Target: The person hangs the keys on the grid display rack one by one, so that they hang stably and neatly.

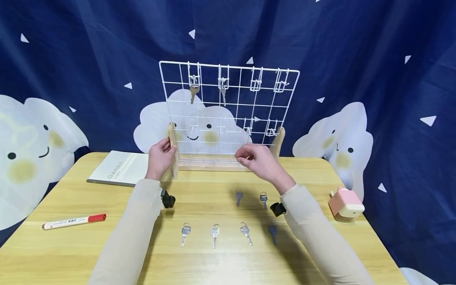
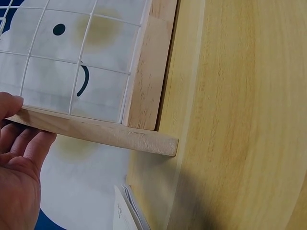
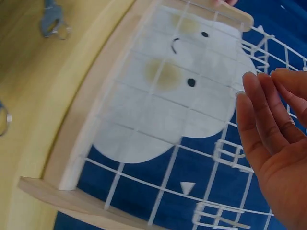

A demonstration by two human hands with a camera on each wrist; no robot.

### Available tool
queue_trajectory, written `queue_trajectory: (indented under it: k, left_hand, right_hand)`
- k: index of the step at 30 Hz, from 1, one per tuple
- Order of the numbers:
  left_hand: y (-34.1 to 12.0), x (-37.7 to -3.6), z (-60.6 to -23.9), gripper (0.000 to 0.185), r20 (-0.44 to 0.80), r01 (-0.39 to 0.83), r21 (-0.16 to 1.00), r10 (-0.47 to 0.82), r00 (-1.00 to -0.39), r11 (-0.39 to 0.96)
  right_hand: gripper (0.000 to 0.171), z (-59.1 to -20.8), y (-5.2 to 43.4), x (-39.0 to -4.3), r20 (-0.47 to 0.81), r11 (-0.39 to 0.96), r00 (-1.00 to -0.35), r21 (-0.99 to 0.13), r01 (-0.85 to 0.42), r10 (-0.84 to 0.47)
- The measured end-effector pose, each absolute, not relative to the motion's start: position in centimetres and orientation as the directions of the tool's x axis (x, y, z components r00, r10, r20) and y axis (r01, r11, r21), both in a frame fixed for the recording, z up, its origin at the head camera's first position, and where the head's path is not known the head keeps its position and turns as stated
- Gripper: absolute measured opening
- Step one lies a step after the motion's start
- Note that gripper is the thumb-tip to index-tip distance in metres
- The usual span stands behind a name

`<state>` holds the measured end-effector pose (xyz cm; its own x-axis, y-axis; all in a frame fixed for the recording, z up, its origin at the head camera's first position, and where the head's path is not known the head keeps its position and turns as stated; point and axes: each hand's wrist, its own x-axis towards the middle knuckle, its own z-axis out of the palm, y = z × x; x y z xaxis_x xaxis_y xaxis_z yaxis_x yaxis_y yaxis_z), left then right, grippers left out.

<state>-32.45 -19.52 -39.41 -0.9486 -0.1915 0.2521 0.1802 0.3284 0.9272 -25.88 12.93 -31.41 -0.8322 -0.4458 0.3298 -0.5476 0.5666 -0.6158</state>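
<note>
A wooden table (image 1: 71, 245) is standing before a blue cloud curtain (image 1: 356, 59). At twelve o'clock, the left hand (image 1: 161, 157) is gripping the wire rack (image 1: 228, 114)'s post; the right hand (image 1: 258, 160) is hovering relaxed, holding nothing.

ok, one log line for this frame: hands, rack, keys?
left hand: holds rack post | right hand: open, before wire rack | hung keys: two | table keys: untouched

White wire grid rack (image 1: 228, 107) on pale wooden feet, before a navy cloth backdrop (image 1: 356, 51).
Backdrop: white triangles, smiling white clouds with yellow cheeks. Silver metal keys (image 1: 215, 233); red-capped white marker (image 1: 74, 221); pink-and-cream box (image 1: 346, 204); light wood-grain tabletop (image 1: 71, 253).
</note>
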Motion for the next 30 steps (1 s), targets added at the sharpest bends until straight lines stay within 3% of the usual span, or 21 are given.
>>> queue_trajectory:
  k: [14,24,30]
  left_hand:
    - [-19.5,-32.4,-39.3,0.047,0.255,0.181,0.924,-0.191,-0.948,0.337]
    - [-19.6,-32.4,-39.3,0.048,0.237,0.166,0.929,-0.187,-0.953,0.331]
    - [-19.5,-32.5,-39.2,0.048,0.239,0.169,0.930,-0.189,-0.952,0.326]
  right_hand:
    - [0.008,-35.5,14.1,-26.2,0.202,0.608,-0.835,-0.602,-0.518,-0.512]
    - [0.010,-37.6,14.8,-26.2,0.129,0.559,-0.842,-0.695,-0.453,-0.523]
    - [0.016,-39.2,14.6,-27.1,0.051,0.594,-0.842,-0.686,-0.420,-0.536]
